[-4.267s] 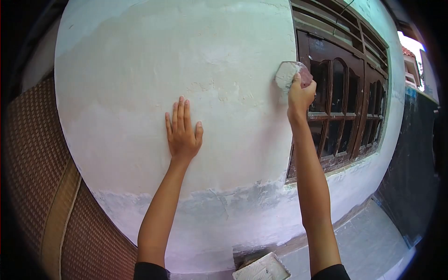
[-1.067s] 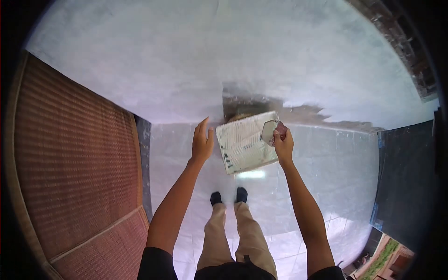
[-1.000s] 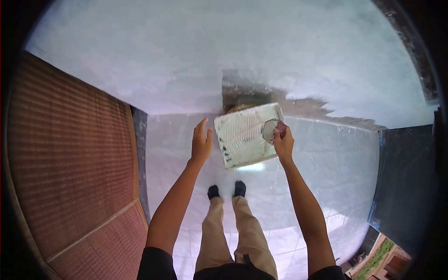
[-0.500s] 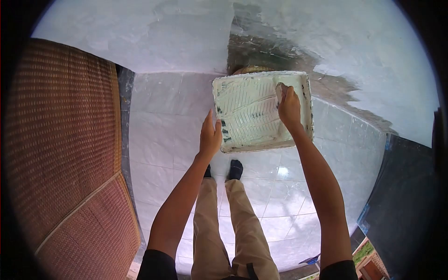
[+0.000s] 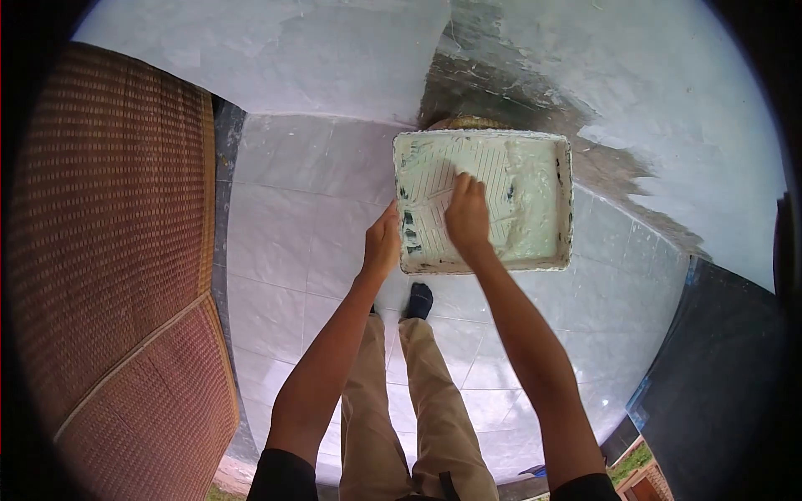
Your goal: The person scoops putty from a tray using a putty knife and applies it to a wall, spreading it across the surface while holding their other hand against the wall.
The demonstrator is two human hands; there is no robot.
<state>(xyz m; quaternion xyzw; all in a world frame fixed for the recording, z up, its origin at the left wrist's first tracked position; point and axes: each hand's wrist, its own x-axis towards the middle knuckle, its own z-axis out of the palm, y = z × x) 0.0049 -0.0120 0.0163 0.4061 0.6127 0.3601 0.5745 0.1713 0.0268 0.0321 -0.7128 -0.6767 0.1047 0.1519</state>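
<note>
A pale paint tray (image 5: 564,200) with a ribbed floor is in front of me, coated with thick whitish-green paste (image 5: 533,200) that is heaped along its right side. My left hand (image 5: 383,242) grips the tray's left rim, its fingers partly hidden by the edge. Over the ribbed middle, my right hand (image 5: 469,215) is closed, slightly blurred, around a small flat scraper that is now mostly hidden by the fingers. Dark bare patches show along the tray's left edge.
A rounded brown woven object (image 5: 469,123) shows behind the tray. Beyond it, a whitish wall (image 5: 668,92) has a rough dark patch (image 5: 476,83) near the corner. Grey floor tiles (image 5: 276,225) lie below. Woven panels (image 5: 134,209) stand left, a dark panel (image 5: 710,359) right.
My right hand has moved left with the scraper, from the tray's right side to its middle, and more paste now shows on the right. My left hand has closed more on the rim.
</note>
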